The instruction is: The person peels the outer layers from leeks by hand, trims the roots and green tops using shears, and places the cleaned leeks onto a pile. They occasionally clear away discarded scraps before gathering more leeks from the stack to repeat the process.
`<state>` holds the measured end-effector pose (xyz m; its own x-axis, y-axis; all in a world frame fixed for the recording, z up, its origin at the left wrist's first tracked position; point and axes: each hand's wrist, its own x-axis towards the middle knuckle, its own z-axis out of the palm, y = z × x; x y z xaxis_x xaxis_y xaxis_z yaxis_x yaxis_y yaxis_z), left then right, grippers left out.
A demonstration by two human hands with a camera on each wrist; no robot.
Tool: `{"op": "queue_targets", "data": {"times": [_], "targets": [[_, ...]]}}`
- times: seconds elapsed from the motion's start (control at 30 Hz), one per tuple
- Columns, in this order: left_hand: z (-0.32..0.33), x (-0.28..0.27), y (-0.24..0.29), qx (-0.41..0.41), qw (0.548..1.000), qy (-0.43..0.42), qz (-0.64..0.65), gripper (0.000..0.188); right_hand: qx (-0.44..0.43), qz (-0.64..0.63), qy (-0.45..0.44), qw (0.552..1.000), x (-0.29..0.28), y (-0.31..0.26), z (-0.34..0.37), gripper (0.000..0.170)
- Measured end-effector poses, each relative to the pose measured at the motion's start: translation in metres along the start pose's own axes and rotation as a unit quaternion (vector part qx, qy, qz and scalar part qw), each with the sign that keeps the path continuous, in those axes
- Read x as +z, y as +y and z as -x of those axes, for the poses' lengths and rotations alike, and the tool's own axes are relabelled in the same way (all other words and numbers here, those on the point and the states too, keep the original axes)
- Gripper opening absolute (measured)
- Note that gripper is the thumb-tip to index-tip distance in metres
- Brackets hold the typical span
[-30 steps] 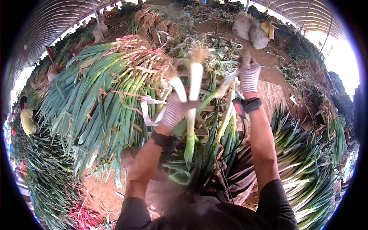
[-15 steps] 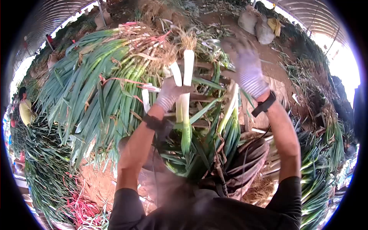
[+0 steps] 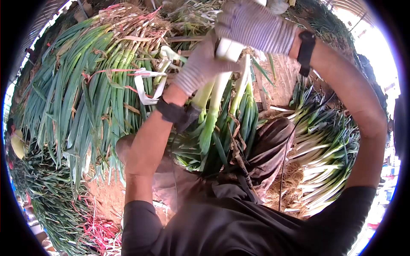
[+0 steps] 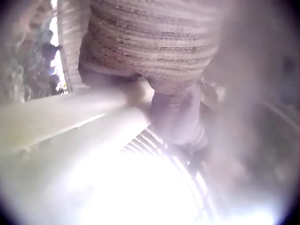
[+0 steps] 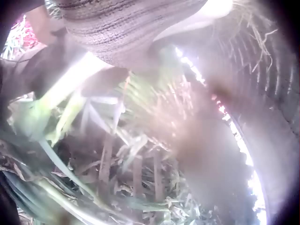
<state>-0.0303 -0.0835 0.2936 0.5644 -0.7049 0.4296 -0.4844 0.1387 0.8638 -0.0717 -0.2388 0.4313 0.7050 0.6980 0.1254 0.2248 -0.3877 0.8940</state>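
Brown earth (image 3: pixel 104 196) underfoot, ribbed roof (image 3: pixel 347 7) overhead; before the lap, left hand (image 3: pixel 200 66) and right hand (image 3: pixel 256 27) grip leeks (image 3: pixel 221 87), fingers curled round, long axis running lengthwise, green leaves lapward, white shafts outward.

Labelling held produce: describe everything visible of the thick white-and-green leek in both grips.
The thick white-and-green leek is long, its smooth white shaft turning green towards the lower end. In the head view it slants. The striped-gloved left grip wraps it with a pale-green stalk beside it. The gloved right grip curls over the white part higher up, hiding some of it. Stringy roots, blurred, show past that grip in the right wrist view.
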Motion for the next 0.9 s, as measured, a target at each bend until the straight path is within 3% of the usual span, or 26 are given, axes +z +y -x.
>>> {"op": "queue_targets", "data": {"times": [0.03, 0.07, 0.1, 0.13, 0.17, 0.2, 0.23, 0.27, 0.3, 0.33, 0.37, 0.4, 0.43, 0.47, 0.53, 0.57, 0.6, 0.63, 0.7, 0.73, 0.77, 0.8, 0.87, 0.9], "targets": [[0.006, 0.008, 0.000, 0.008, 0.999, 0.022, -0.037, 0.095, 0.010, 0.011, -0.020, 1.000, -0.005, 0.015, 0.003, 0.022], [0.015, 0.011, -0.004, -0.080, 0.994, -0.009, -0.078, 0.106, 0.019, 0.024, -0.039, 0.999, -0.009, 0.030, 0.008, 0.018], [0.026, 0.015, -0.019, -0.094, 0.993, -0.007, -0.073, 0.099, 0.028, 0.039, -0.055, 0.997, -0.011, 0.046, 0.013, 0.014], [0.034, 0.012, -0.073, -0.028, 0.990, 0.025, -0.139, 0.099, 0.061, 0.065, -0.049, 0.995, -0.014, 0.063, 0.025, 0.020], [0.039, 0.000, -0.059, -0.118, 0.988, 0.007, -0.098, 0.102, 0.094, 0.092, -0.041, 0.990, -0.019, 0.082, 0.038, 0.026], [0.039, -0.021, -0.102, -0.074, 0.977, 0.018, -0.201, 0.104, 0.165, 0.048, -0.053, 0.984, -0.036, 0.089, 0.047, 0.032], [0.042, -0.039, -0.088, -0.161, 0.937, 0.008, -0.311, 0.097, 0.231, 0.001, -0.061, 0.971, -0.052, 0.095, 0.057, 0.038], [0.050, -0.070, -0.149, -0.232, 0.901, 0.005, -0.366, 0.080, 0.286, 0.025, -0.070, 0.955, -0.024, 0.123, 0.085, 0.041], [0.069, -0.110, -0.204, -0.278, 0.837, -0.015, -0.471, 0.061, 0.341, 0.046, -0.074, 0.936, 0.009, 0.152, 0.118, 0.045], [0.094, -0.131, -0.180, -0.279, 0.823, 0.052, -0.492, 0.043, 0.343, 0.116, -0.065, 0.930, 0.011, 0.166, 0.144, 0.043], [0.109, -0.152, -0.176, -0.358, 0.774, 0.105, -0.512, 0.040, 0.349, 0.189, -0.061, 0.916, 0.006, 0.174, 0.165, 0.041], [0.130, -0.192, -0.224, -0.372, 0.724, 0.066, -0.578, 0.042, 0.426, 0.164, -0.100, 0.884, -0.001, 0.170, 0.178, 0.035], [0.137, -0.211, -0.227, -0.449, 0.714, 0.117, -0.525, 0.042, 0.495, 0.130, -0.141, 0.848, -0.003, 0.164, 0.186, 0.029], [0.138, -0.212, -0.217, -0.451, 0.706, 0.156, -0.522, 0.043, 0.555, 0.063, -0.191, 0.807, 0.002, 0.163, 0.191, 0.029], [0.105, -0.179, -0.168, -0.412, 0.725, 0.072, -0.547, 0.046, 0.661, -0.080, -0.280, 0.692, 0.017, 0.155, 0.199, 0.029], [0.089, -0.151, -0.151, -0.393, 0.731, 0.030, -0.556, 0.048, 0.592, 0.021, -0.261, 0.762, 0.020, 0.133, 0.196, 0.031], [0.078, -0.127, -0.147, -0.323, 0.826, 0.026, -0.461, 0.060, 0.572, 0.038, -0.270, 0.773, 0.011, 0.115, 0.183, 0.031], [0.072, -0.092, -0.126, -0.191, 0.906, 0.016, -0.378, 0.073, 0.556, 0.044, -0.259, 0.788, 0.011, 0.103, 0.171, 0.031], [0.046, -0.037, -0.091, -0.173, 0.959, -0.131, -0.184, 0.086, 0.531, 0.050, -0.212, 0.819, 0.015, 0.079, 0.155, 0.031], [0.040, -0.010, -0.095, -0.159, 0.978, -0.134, -0.027, 0.087, 0.524, 0.053, -0.181, 0.830, 0.021, 0.067, 0.155, 0.030], [0.036, 0.016, -0.102, -0.144, 0.970, -0.143, 0.134, 0.088, 0.476, -0.053, -0.064, 0.875, 0.033, 0.050, 0.162, 0.029], [0.034, 0.037, -0.100, -0.147, 0.933, -0.141, 0.296, 0.090, 0.449, -0.109, -0.024, 0.886, 0.029, 0.033, 0.167, 0.026], [0.019, 0.073, -0.136, -0.019, 0.928, -0.183, 0.324, 0.078, 0.385, -0.227, 0.045, 0.893, 0.015, 0.002, 0.173, 0.020], [0.011, 0.093, -0.155, 0.043, 0.917, -0.204, 0.341, 0.072, 0.407, -0.259, -0.041, 0.875, 0.000, -0.009, 0.179, 0.015]]}}
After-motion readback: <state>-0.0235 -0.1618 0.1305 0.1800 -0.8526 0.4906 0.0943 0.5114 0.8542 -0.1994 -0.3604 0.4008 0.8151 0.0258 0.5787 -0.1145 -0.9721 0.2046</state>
